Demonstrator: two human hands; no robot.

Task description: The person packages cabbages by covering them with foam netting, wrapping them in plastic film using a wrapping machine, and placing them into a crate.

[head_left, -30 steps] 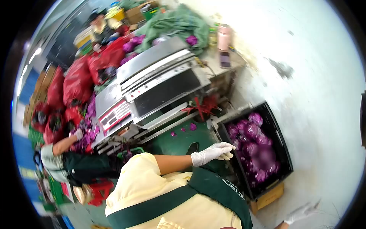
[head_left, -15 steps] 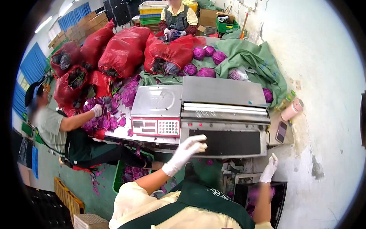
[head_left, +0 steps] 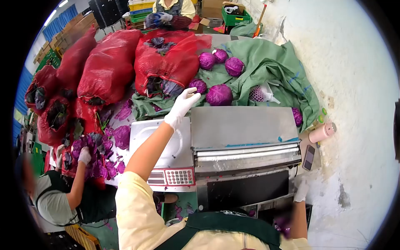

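Observation:
My left hand (head_left: 182, 107), in a white glove, stretches across the metal weighing scale (head_left: 146, 136). Its fingers are extended and hold nothing. The fingertips are at a small purple cabbage (head_left: 198, 86); whether they touch it I cannot tell. Just right of them sits a larger purple cabbage (head_left: 219, 95). Low on the right, beside the wrapping machine (head_left: 243, 125), is my gloved right hand (head_left: 301, 191). It is slightly blurred, with fingers pointing up and nothing visible in it.
Red mesh sacks (head_left: 110, 66) of cabbages stand at the back left. At the left a co-worker's gloved hands (head_left: 84, 156) are among purple leaves. Another person (head_left: 175, 12) holds a cabbage behind the table. A pink bottle (head_left: 322, 133) and a phone (head_left: 308, 157) lie right.
My left hand has moved forward from above the wrapping machine's front to the cabbages behind the scale. My right hand has lowered slightly. The view has shifted forward over the table.

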